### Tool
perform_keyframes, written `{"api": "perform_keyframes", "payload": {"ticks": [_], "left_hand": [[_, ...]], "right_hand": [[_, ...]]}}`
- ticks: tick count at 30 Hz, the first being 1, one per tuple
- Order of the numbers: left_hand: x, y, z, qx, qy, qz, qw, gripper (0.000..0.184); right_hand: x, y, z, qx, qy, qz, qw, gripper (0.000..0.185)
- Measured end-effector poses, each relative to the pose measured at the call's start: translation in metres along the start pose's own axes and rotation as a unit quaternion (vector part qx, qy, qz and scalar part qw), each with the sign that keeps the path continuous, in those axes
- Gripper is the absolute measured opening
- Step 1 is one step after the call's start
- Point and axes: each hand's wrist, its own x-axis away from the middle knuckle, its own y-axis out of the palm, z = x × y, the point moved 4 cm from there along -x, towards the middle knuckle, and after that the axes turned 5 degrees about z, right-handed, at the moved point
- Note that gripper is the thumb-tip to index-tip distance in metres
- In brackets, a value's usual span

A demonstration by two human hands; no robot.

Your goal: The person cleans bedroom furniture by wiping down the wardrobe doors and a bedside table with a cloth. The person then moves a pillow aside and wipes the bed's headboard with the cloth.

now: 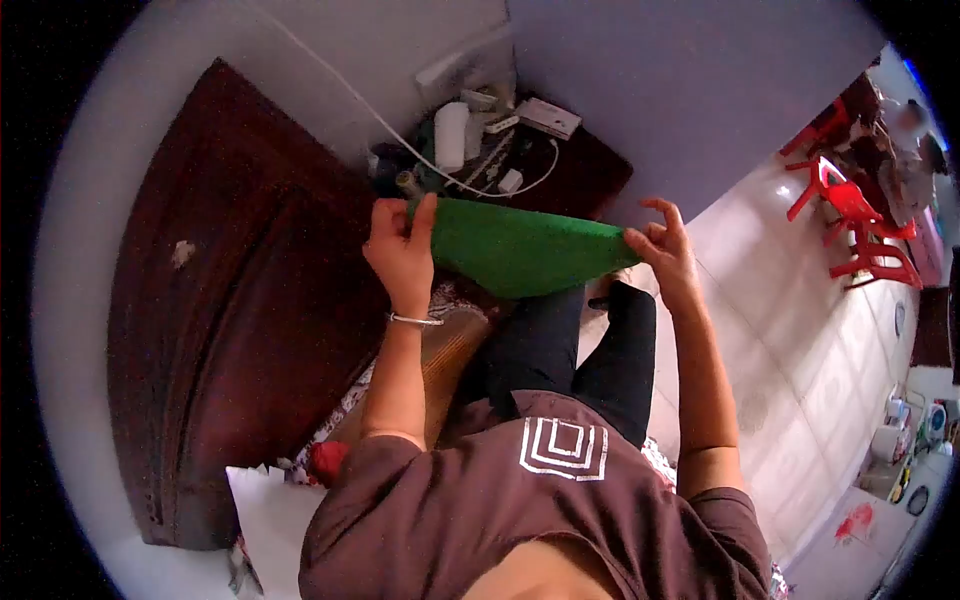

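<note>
A green cloth-like piece (530, 245) is stretched between my two hands above my lap, with a nearly straight upper edge and a lower edge that bulges downward. My left hand (403, 245) pinches its left end between thumb and fingers; a bracelet circles that wrist. At the other end, my right hand (665, 250) grips the corner between thumb and finger, its index finger raised and bent. Below the green piece are my legs in black trousers (620, 350).
Beyond the green piece, a dark table (590, 165) bears a white bottle-like object, a box and a white cable. A dark wooden headboard-like panel (240, 300) stands left. Red plastic chairs (850, 200) and a person are at the far right on the tiled floor.
</note>
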Motion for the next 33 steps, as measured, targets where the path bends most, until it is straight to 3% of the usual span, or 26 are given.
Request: {"api": "perform_keyframes", "payload": {"ticks": [2,3,4,5,6,7,8,9,12,14,15,16,17,19,21,23,24,25,26,27,28,29,30,31,33], "left_hand": [[-0.001,-0.012,-0.002,-0.018,-0.019,0.017,1.000,0.023],[0.001,-0.019,-0.004,0.098,-0.091,-0.008,0.991,0.022],[0.005,-0.028,-0.007,0.214,-0.157,-0.026,0.964,0.022],[0.008,-0.046,-0.008,0.206,-0.155,-0.002,0.966,0.022],[0.010,-0.056,-0.009,0.215,-0.159,-0.104,0.958,0.023],[0.015,-0.068,-0.009,0.220,-0.162,-0.202,0.941,0.024],[0.020,-0.089,0.001,0.032,-0.032,-0.169,0.985,0.027],[0.027,-0.105,0.012,-0.167,0.087,-0.130,0.974,0.031],[0.042,-0.151,-0.006,-0.257,0.068,-0.051,0.963,0.032],[0.039,-0.179,-0.020,-0.270,0.000,0.018,0.963,0.023],[0.032,-0.186,-0.028,-0.279,-0.010,0.029,0.960,0.023],[0.026,-0.196,-0.039,-0.279,-0.017,0.069,0.958,0.019],[0.015,-0.209,-0.046,-0.278,-0.017,0.112,0.954,0.017],[-0.027,-0.233,-0.045,-0.304,-0.014,0.161,0.939,0.020],[-0.090,-0.269,-0.028,-0.325,0.071,0.215,0.918,0.023],[-0.156,-0.282,0.003,-0.290,0.137,0.234,0.918,0.028],[-0.169,-0.282,0.027,-0.318,0.179,0.298,0.882,0.031],[-0.180,-0.269,0.046,-0.345,0.220,0.358,0.839,0.034],[-0.191,-0.252,0.045,-0.334,0.203,0.307,0.867,0.038],[-0.199,-0.234,0.041,-0.324,0.186,0.254,0.892,0.041],[-0.205,-0.201,0.027,-0.360,0.249,0.222,0.871,0.040],[-0.205,-0.172,0.002,-0.397,0.307,0.188,0.844,0.039],[-0.211,-0.167,-0.016,-0.396,0.303,0.202,0.843,0.039],[-0.221,-0.170,-0.030,-0.397,0.299,0.217,0.840,0.038],[-0.239,-0.181,-0.036,-0.394,0.327,0.249,0.822,0.031]], "right_hand": [[-0.005,0.009,-0.006,0.013,-0.050,-0.056,0.997,0.038],[-0.006,0.019,-0.012,0.027,-0.098,-0.106,0.989,0.037],[0.002,0.031,-0.024,0.056,-0.084,-0.114,0.988,0.035],[0.005,0.041,-0.025,0.056,-0.091,-0.139,0.985,0.035],[0.004,0.051,-0.032,0.204,-0.198,-0.118,0.952,0.031],[0.003,0.064,-0.039,0.338,-0.308,-0.089,0.885,0.027],[0.000,0.075,-0.038,0.332,-0.291,-0.086,0.893,0.020],[-0.007,0.086,-0.036,0.311,-0.322,-0.094,0.889,0.017],[-0.017,0.138,-0.051,0.247,-0.361,-0.166,0.884,0.018],[-0.014,0.178,-0.062,0.197,-0.496,-0.179,0.827,0.020],[-0.016,0.198,-0.070,0.191,-0.498,-0.195,0.823,0.020],[-0.028,0.226,-0.068,0.186,-0.305,-0.275,0.893,0.019],[-0.035,0.256,-0.064,0.178,-0.102,-0.339,0.918,0.018],[-0.050,0.311,-0.094,0.121,-0.119,-0.336,0.927,0.023],[-0.057,0.360,-0.153,-0.011,-0.134,-0.329,0.935,0.028],[-0.061,0.379,-0.222,-0.186,-0.218,-0.335,0.898,0.028],[-0.057,0.390,-0.236,-0.186,-0.224,-0.338,0.895,0.028],[-0.054,0.390,-0.252,-0.112,-0.377,-0.206,0.896,0.029],[-0.049,0.392,-0.265,-0.032,-0.513,-0.062,0.856,0.031],[-0.053,0.403,-0.261,-0.034,-0.517,-0.063,0.853,0.031],[-0.053,0.424,-0.246,0.094,-0.589,-0.096,0.797,0.033],[-0.054,0.448,-0.221,0.219,-0.646,-0.128,0.720,0.035],[-0.063,0.461,-0.202,0.273,-0.736,-0.045,0.618,0.038],[-0.063,0.471,-0.201,0.266,-0.744,-0.049,0.611,0.038],[-0.062,0.485,-0.204,0.252,-0.752,0.047,0.607,0.033]]}}
